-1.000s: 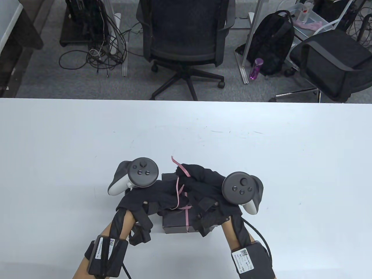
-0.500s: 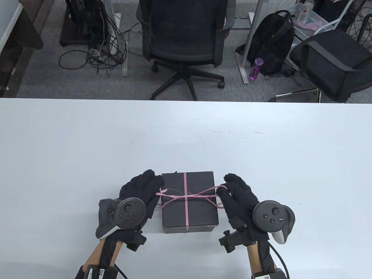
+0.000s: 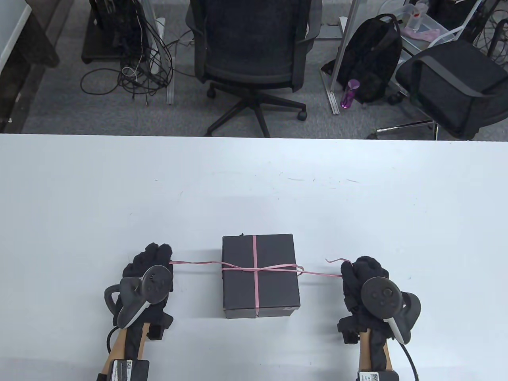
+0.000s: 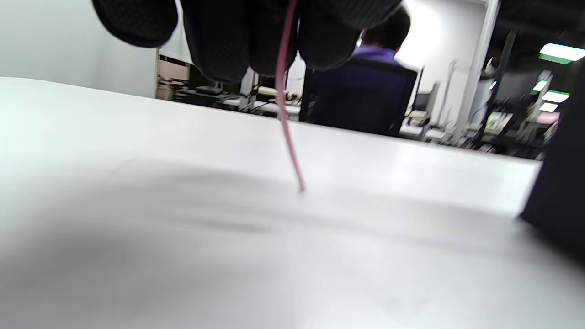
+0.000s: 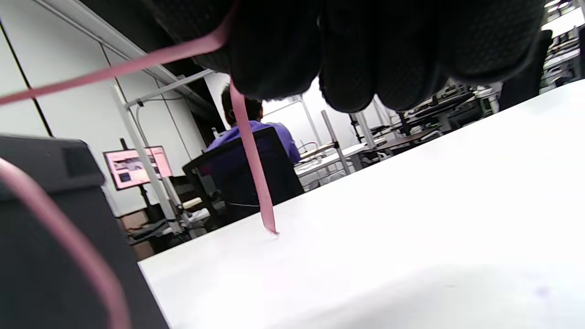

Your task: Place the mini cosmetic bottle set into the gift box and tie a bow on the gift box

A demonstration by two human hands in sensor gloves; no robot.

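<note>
Gift box, matte black, closed, crossed by thin pink ribbon. Left hand and right hand each pinch one taut ribbon end; wrist views show loose tips touching the white table.

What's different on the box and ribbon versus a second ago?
Both hands came off the top of the gift box and moved outward: left hand leftward, right hand rightward, each gripping an end of the pink ribbon, now stretched straight. The loose loops have flattened. The box stayed put, lid on.
</note>
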